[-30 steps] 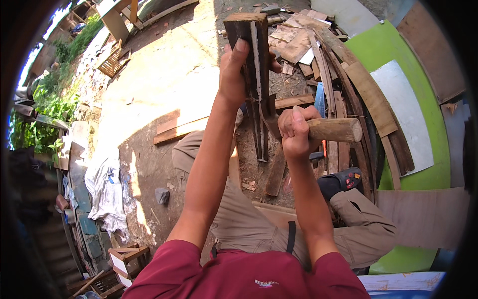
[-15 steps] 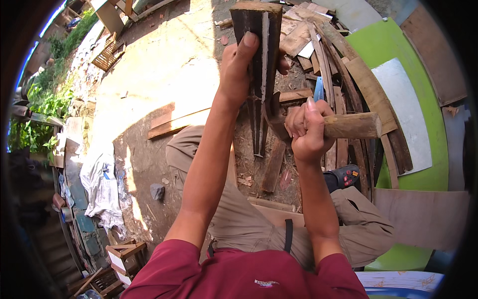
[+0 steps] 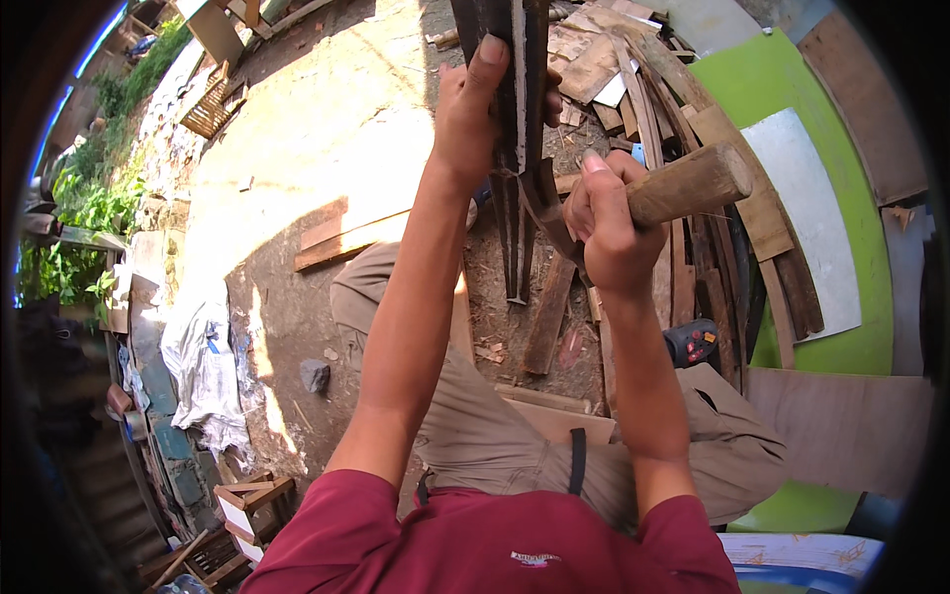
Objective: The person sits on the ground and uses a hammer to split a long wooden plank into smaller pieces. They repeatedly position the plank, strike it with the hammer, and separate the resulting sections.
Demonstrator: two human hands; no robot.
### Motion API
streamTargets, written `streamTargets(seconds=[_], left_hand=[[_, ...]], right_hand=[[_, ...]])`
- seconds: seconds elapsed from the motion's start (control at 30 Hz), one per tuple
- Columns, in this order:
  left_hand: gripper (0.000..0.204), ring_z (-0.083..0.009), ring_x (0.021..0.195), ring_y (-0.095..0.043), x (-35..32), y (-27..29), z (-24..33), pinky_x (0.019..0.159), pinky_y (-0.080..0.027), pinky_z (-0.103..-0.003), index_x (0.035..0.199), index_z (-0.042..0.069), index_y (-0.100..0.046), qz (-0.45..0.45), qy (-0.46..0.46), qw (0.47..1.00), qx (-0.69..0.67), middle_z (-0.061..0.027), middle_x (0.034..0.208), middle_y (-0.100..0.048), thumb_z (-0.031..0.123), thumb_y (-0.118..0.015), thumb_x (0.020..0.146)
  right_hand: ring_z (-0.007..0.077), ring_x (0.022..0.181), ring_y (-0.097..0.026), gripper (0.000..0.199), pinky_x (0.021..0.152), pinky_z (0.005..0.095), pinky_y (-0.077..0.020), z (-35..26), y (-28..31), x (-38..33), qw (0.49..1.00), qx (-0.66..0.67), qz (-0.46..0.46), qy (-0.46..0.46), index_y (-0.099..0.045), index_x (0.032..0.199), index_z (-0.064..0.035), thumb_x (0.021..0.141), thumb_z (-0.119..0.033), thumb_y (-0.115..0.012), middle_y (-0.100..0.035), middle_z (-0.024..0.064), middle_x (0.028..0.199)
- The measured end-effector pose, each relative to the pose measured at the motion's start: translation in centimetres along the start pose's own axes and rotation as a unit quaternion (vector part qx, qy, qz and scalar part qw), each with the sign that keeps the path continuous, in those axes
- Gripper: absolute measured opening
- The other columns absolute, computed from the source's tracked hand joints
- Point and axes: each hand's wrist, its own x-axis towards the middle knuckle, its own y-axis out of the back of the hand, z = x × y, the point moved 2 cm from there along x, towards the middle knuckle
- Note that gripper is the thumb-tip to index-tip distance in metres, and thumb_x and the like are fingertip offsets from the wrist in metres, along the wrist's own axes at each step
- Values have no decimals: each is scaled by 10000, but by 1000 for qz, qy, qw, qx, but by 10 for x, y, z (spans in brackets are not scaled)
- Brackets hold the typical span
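Observation:
My left hand [image 3: 470, 114] is closed round a long dark wooden piece [image 3: 505, 119], thumb on its near face and fingertips showing at its far side. A pale strip runs along this piece, and its upper end is cut off by the picture's top edge. Its lower part narrows to a slim end above the ground. My right hand [image 3: 616, 223] grips a tool by its thick round wooden handle [image 3: 693, 185], which points up and to the right. The tool's dark metal part [image 3: 547, 203] lies against the wooden piece at its narrowing; its full shape is partly hidden.
Stacked boards and offcuts [image 3: 683, 119] lie at the right, beside green sheeting [image 3: 871, 247] and a white panel [image 3: 807, 218]. Planks [image 3: 346, 238] rest on the ground left of my forearms. A stone [image 3: 315, 374] and a white cloth [image 3: 208, 366] are farther left.
The wooden piece and my left hand have shifted up slightly. My right hand has turned the tool, so its handle now slants more upward.

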Motion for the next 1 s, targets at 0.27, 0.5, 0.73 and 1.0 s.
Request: streamTargets(seconds=[0.27,0.5,0.73,1.0], left_hand=[[706,-190,657,-653,-2,7,5,609,-536,-304,962,-45,-644,32,-21,999,-9,-125,746,-661,644,-501,905],[756,-229,716,-658,7,0,-9,614,-544,-348,1091,-36,-579,18,-29,999,14,-163,848,-648,686,-454,904],[701,-212,658,-674,18,2,-10,625,-554,-323,955,-64,-661,16,-2,999,-34,-137,740,-672,624,-537,903],[707,-224,654,-654,14,-7,-9,632,-537,-332,973,-69,-634,25,-2,999,-45,-147,749,-658,621,-485,926]], right_hand=[[81,432,-355,342,430,280,-292,-8,-12,14,996,-78,-46,25,-397,599,-73,904,-90,-550,-367,-11,499],[119,504,-475,291,516,342,-393,-30,-14,29,944,-281,-153,-76,-559,631,18,814,-199,-620,-531,74,535],[31,418,-319,319,386,239,-242,-10,45,-2,988,-122,-89,-45,-426,644,-91,924,-79,-578,-385,-59,526],[89,421,-328,303,410,261,-295,34,20,-25,998,54,5,45,-373,672,-75,943,-93,-505,-347,-3,512]])
